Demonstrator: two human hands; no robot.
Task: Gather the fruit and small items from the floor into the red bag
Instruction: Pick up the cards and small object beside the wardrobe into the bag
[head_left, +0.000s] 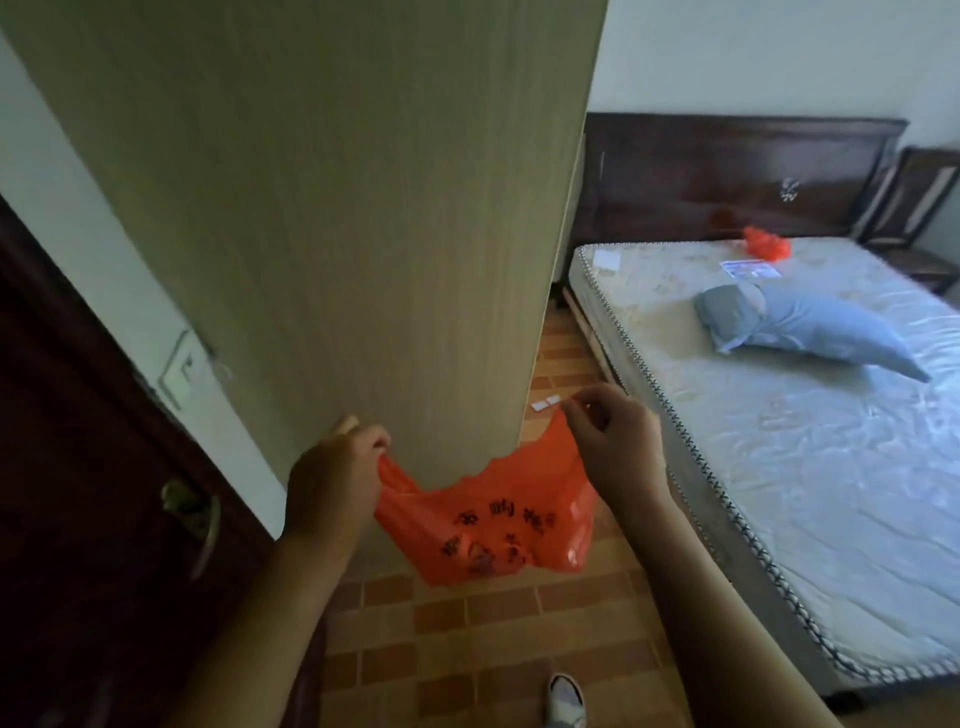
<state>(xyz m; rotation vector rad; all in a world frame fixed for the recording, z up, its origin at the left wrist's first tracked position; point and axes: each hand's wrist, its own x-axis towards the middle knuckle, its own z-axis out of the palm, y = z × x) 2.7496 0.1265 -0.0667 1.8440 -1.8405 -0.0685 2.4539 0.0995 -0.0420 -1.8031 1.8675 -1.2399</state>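
Note:
A red plastic bag (488, 519) with black printed characters hangs stretched between my two hands in front of me. My left hand (337, 473) grips its left handle in a curled fist. My right hand (613, 441) pinches the right handle between thumb and fingers, a bit higher. Something dark shows through the bag's bottom. A small white item (545, 402) lies on the tiled floor beyond the bag, next to the wardrobe corner. No fruit is visible on the floor.
A tall pale wooden wardrobe (337, 208) stands straight ahead. A dark door (78, 493) with a handle is at left. At right is a bed (779, 415) with a blue pillow (800, 327), a second red bag (766, 244) and papers. My shoe (566, 699) stands on brown floor tiles.

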